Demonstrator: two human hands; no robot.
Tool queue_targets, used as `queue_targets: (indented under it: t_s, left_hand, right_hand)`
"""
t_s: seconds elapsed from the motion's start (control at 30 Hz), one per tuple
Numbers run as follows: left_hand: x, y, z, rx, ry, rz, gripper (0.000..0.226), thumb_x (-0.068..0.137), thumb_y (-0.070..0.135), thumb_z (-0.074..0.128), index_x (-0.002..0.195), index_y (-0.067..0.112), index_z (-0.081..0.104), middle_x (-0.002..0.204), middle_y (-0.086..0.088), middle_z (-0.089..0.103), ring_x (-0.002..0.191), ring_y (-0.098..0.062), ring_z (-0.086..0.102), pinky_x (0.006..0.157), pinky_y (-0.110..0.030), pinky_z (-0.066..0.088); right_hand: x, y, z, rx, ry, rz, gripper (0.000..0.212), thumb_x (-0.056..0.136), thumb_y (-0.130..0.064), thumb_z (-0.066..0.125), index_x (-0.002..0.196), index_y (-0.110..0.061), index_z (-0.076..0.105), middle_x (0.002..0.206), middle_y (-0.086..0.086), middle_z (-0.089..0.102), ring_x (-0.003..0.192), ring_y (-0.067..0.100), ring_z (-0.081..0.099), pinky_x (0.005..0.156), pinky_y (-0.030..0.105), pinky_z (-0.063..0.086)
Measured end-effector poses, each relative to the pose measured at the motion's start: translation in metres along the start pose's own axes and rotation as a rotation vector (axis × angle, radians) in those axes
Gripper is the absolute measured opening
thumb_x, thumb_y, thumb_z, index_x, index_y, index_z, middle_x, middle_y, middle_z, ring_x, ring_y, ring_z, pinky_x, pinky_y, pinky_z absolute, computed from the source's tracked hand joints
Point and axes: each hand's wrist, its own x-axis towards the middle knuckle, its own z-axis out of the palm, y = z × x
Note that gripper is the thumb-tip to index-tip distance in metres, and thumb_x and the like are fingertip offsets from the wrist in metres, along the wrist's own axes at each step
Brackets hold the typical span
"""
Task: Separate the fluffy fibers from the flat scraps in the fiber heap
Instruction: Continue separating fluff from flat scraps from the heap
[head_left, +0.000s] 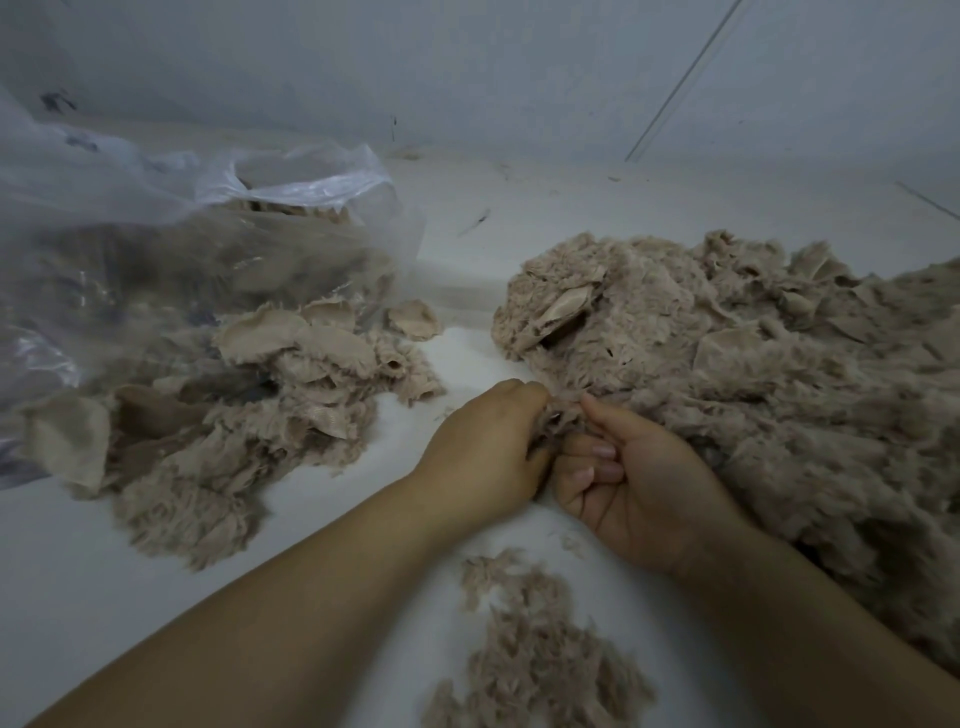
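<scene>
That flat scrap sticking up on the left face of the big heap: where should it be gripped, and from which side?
Probably pinch the flat scrap at its raised upper edge, coming from the left over the bare floor. That edge lifts clear of the big heap with a dark gap under it, so fingers could close on both faces without grabbing fluff.

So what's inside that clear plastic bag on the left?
Through the plastic bag you can see more tan fibers and scraps, some spilling out at its mouth. The crumpled film hides the bag's bottom.
</scene>
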Motion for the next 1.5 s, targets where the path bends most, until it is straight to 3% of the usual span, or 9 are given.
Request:
queue_targets:
  t_s: [0.1, 0.33, 0.57, 0.73, 0.97, 1.13, 1.27, 1.37, 1.5]
  left_hand:
    - [0.000, -0.003, 0.002, -0.056, 0.061, 0.036, 0.013, 0.090, 0.012, 0.059, 0.078, 0.008, 0.055, 0.075, 0.001, 0.049, 0.073, -0.020, 0.050, 0.068, -0.043, 0.044]
    - [-0.003, -0.004, -0.002, -0.524, 0.204, -0.086, 0.024, 0.090, 0.015, 0.069, 0.067, 0.014, 0.061, 0.051, 0.017, 0.048, 0.049, 0.001, 0.040, 0.050, -0.012, 0.032]
    - [-0.003, -0.002, -0.010, -1.061, 0.280, -0.190, 0.030, 0.096, 0.015, 0.056, 0.072, -0.002, 0.056, 0.052, -0.010, 0.050, 0.035, -0.013, 0.039, 0.037, -0.018, 0.031]
    - [-0.003, -0.009, -0.006, -1.161, 0.099, -0.286, 0.035, 0.090, 0.028, 0.059, 0.079, -0.005, 0.061, 0.050, -0.018, 0.050, 0.037, -0.023, 0.038, 0.042, -0.025, 0.031]
    - [0.000, -0.010, -0.008, -1.240, 0.056, -0.348, 0.035, 0.082, 0.024, 0.059, 0.080, -0.011, 0.053, 0.047, -0.014, 0.047, 0.038, -0.023, 0.041, 0.045, -0.030, 0.025]
    - [0.000, -0.009, -0.014, -1.183, -0.061, -0.298, 0.017, 0.078, 0.019, 0.067, 0.086, 0.005, 0.060, 0.058, -0.019, 0.053, 0.039, -0.024, 0.046, 0.038, -0.022, 0.036]
    - [-0.004, -0.009, -0.013, -1.104, -0.065, -0.302, 0.022, 0.078, 0.031, 0.078, 0.072, 0.011, 0.070, 0.057, -0.021, 0.058, 0.042, -0.025, 0.051, 0.042, -0.024, 0.042]
    - [-0.007, -0.012, -0.018, -1.153, -0.189, -0.291, 0.026, 0.076, 0.026, 0.077, 0.073, 0.001, 0.072, 0.067, -0.025, 0.063, 0.059, -0.031, 0.057, 0.059, -0.033, 0.048]
    - [-0.007, -0.014, -0.031, -1.103, -0.472, -0.159, 0.013, 0.077, 0.014, 0.068, 0.068, 0.007, 0.074, 0.060, -0.011, 0.066, 0.052, -0.018, 0.059, 0.060, -0.026, 0.051]
  right_hand:
    - [0.000, 0.000, 0.000, -0.002, 0.015, -0.004, 0.028, 0.099, -0.027, 0.047, 0.076, -0.013, 0.052, 0.049, -0.007, 0.028, 0.035, 0.003, 0.024, 0.038, 0.016, 0.034]
    - [0.001, 0.000, -0.002, 0.011, -0.013, 0.000, 0.018, 0.096, -0.025, 0.049, 0.084, -0.013, 0.054, 0.051, -0.006, 0.029, 0.035, 0.004, 0.026, 0.039, 0.018, 0.037]
    - [0.002, 0.000, -0.004, 0.013, -0.009, 0.012, 0.027, 0.098, -0.025, 0.048, 0.073, -0.015, 0.048, 0.054, -0.007, 0.029, 0.037, 0.003, 0.025, 0.040, 0.018, 0.037]
    - [-0.001, 0.000, -0.002, -0.057, -0.022, -0.024, 0.014, 0.078, -0.021, 0.065, 0.072, -0.015, 0.053, 0.052, -0.008, 0.029, 0.039, 0.003, 0.023, 0.040, 0.015, 0.034]
    - [-0.001, 0.003, -0.005, -0.225, -0.112, -0.102, 0.006, 0.087, -0.010, 0.055, 0.090, -0.005, 0.057, 0.053, -0.003, 0.053, 0.038, 0.001, 0.032, 0.040, 0.010, 0.031]
    - [0.001, 0.003, -0.007, -0.307, -0.152, -0.094, 0.040, 0.091, -0.016, 0.054, 0.118, 0.014, 0.056, 0.088, 0.029, 0.057, 0.062, 0.020, 0.053, 0.042, 0.012, 0.034]
    - [0.002, 0.003, -0.010, -0.247, -0.118, -0.112, 0.033, 0.084, -0.020, 0.060, 0.104, 0.006, 0.067, 0.082, 0.016, 0.065, 0.056, 0.010, 0.058, 0.042, 0.012, 0.039]
    - [0.000, 0.005, -0.008, -0.297, -0.080, -0.117, 0.048, 0.084, -0.025, 0.059, 0.115, 0.012, 0.060, 0.095, 0.025, 0.066, 0.074, 0.026, 0.067, 0.055, 0.027, 0.057]
    - [0.001, 0.006, -0.006, -0.316, -0.081, -0.134, 0.066, 0.084, -0.028, 0.057, 0.127, 0.020, 0.042, 0.102, 0.028, 0.051, 0.076, 0.035, 0.058, 0.070, 0.044, 0.053]
